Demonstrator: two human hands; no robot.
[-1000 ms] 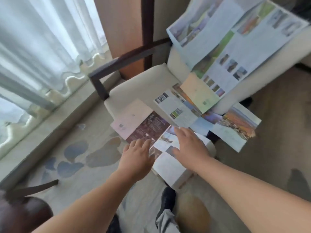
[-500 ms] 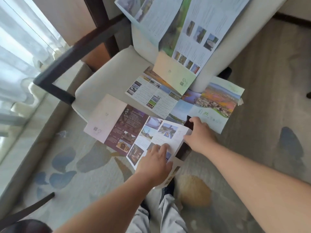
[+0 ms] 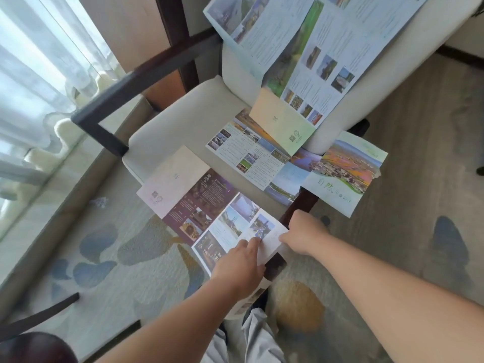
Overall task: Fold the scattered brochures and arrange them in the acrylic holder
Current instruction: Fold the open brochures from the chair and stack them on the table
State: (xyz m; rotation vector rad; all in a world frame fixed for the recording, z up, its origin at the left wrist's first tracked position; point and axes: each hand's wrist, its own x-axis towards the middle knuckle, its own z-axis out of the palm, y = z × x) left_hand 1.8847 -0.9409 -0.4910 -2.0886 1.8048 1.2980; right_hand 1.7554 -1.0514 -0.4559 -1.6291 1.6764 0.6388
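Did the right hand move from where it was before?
Yes. The right hand slid rightward across the purple-and-white unfolded brochure to its edge, beside the dark wooden chair leg.

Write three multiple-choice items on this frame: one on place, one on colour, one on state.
1. The largest brochure lies: A on the carpet; B against the chair back; C on the windowsill.
2. The panel beside the near brochure's pale cover is: A yellow; B dark purple; C green.
3. The near brochure is: A rolled up; B folded shut; C spread open.
Key: B, it leans up the backrest; B, that panel reads purple; C, its panels show side by side beneath the left hand.
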